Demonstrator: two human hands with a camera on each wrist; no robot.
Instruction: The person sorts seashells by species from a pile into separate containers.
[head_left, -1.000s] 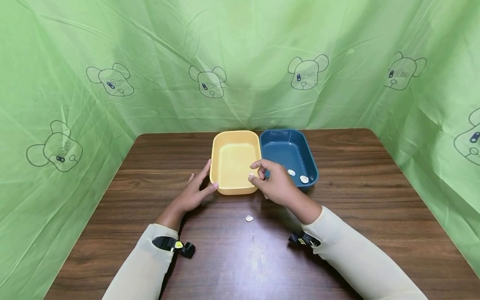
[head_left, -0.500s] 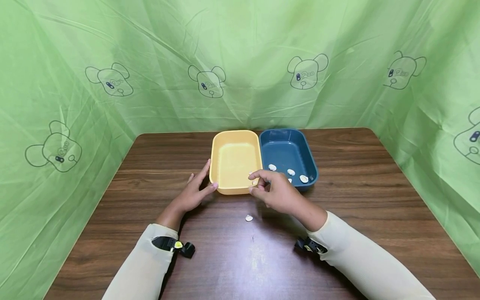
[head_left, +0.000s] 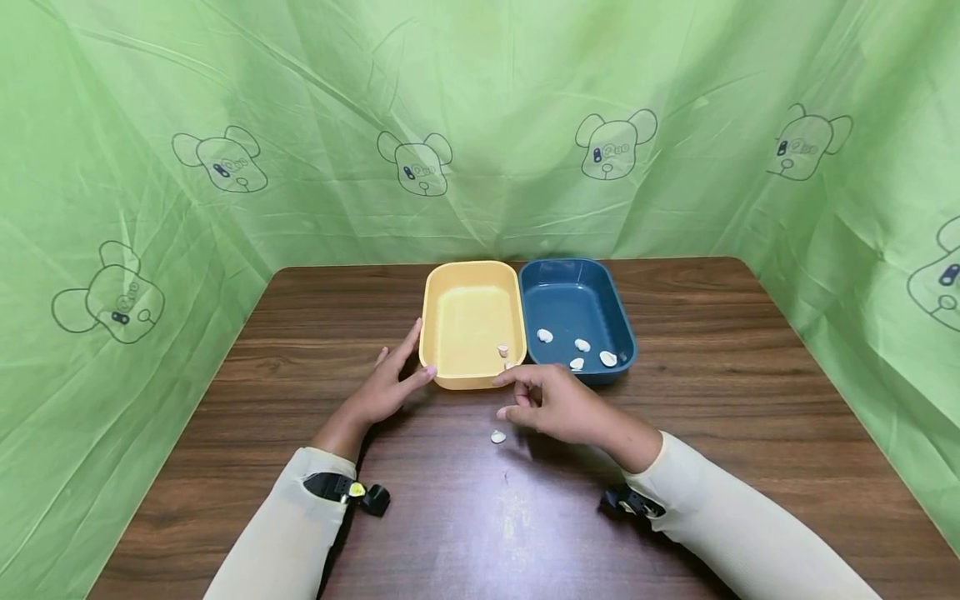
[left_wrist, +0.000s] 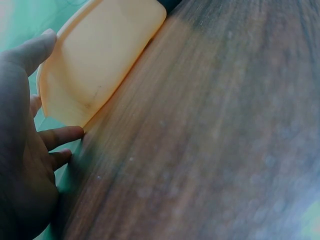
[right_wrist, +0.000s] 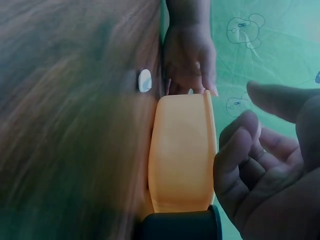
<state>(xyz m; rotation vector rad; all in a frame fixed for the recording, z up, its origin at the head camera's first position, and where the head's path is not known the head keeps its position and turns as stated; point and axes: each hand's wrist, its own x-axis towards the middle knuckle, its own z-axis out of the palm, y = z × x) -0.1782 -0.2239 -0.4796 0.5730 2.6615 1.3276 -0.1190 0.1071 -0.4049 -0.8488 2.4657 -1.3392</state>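
Note:
My left hand (head_left: 386,387) rests its spread fingers and thumb against the left side of the yellow plastic bin (head_left: 468,382). In the left wrist view, fingertips (left_wrist: 75,132) sit right at the bin's lower corner. My right hand (head_left: 558,404) hovers just in front of the two bins, thumb apart from the forefinger, with nothing showing between them. A small white seashell (head_left: 498,437) lies on the table just below its thumb. Inside the yellow bin, by the near right corner, are a pinkish shell (head_left: 503,351) and another shell (head_left: 509,365), partly hidden by the forefinger.
Right against the yellow bin stands a dark blue bin (head_left: 573,304), with several white shells (head_left: 582,345) toward its near end. Both bins stand near the far edge of the brown wooden table (head_left: 337,292). A green curtain (head_left: 480,200) surrounds the back and sides.
My right hand has let go of a shell over the yellow bin and drawn back toward the table shell. More shells in both bins are uncovered. My left hand has stayed put.

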